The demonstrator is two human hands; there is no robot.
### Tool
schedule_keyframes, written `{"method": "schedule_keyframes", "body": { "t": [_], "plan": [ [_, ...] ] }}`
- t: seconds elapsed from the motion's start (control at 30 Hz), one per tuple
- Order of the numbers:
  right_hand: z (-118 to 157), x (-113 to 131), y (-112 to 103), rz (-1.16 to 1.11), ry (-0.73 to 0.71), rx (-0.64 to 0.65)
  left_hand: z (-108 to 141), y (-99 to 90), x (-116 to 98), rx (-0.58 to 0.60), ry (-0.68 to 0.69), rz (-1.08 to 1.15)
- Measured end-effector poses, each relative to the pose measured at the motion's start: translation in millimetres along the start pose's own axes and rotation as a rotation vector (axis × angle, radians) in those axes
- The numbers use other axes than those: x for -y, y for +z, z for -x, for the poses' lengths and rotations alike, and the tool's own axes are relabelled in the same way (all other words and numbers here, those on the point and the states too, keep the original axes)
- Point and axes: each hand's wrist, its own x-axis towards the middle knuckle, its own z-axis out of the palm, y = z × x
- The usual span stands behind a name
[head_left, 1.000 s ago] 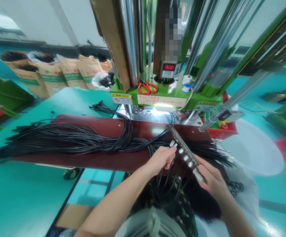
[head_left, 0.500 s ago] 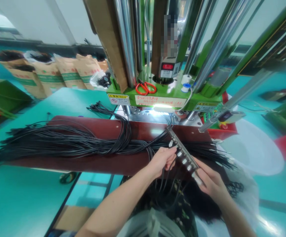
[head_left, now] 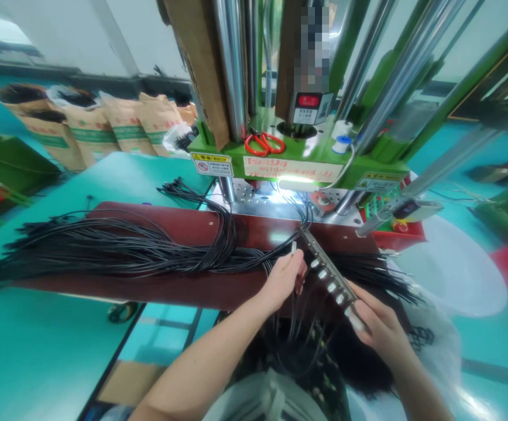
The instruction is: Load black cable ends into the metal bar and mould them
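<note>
My left hand (head_left: 285, 276) is closed in a pinch on a black cable, whose pale metal connector (head_left: 294, 248) sticks up past the fingertips. It is just left of a long metal bar (head_left: 324, 257), apart from it. My right hand (head_left: 374, 321) grips the bar's lower end, thumb and fingers on either side. The bar slants from upper left to lower right. Several shiny connectors line its left edge, and black cables (head_left: 295, 316) hang below it over my lap.
A thick bundle of black cables (head_left: 148, 257) lies across the brown board (head_left: 254, 290). Behind it stands a green press (head_left: 240, 166) with a lit lower plate and red-handled scissors (head_left: 265, 144) on its ledge. A white tub (head_left: 451, 263) is at right; paper sacks (head_left: 116, 126) stand at back left.
My left hand has drawn back a little to the left from the bar, and a connector now shows above its fingers. My right hand still holds the bar. The view has shifted slightly.
</note>
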Motion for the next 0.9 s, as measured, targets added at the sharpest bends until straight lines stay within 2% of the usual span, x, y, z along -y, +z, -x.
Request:
{"method": "schedule_keyframes", "body": {
  "t": [0.13,0.27,0.53,0.9],
  "plan": [
    [0,2,-2,-0.034,-0.010,0.038,2,-6.0,-8,0.130,-0.055,-0.125],
    [1,3,-3,-0.030,-0.005,0.044,2,-8.1,-10,0.166,-0.111,-0.205],
    [0,2,-3,-0.016,-0.033,0.086,0,-16.0,-11,0.313,-0.139,0.037],
    [0,4,-4,0.016,-0.010,0.099,0,-16.7,-8,0.299,-0.144,0.044]
  ]
}}
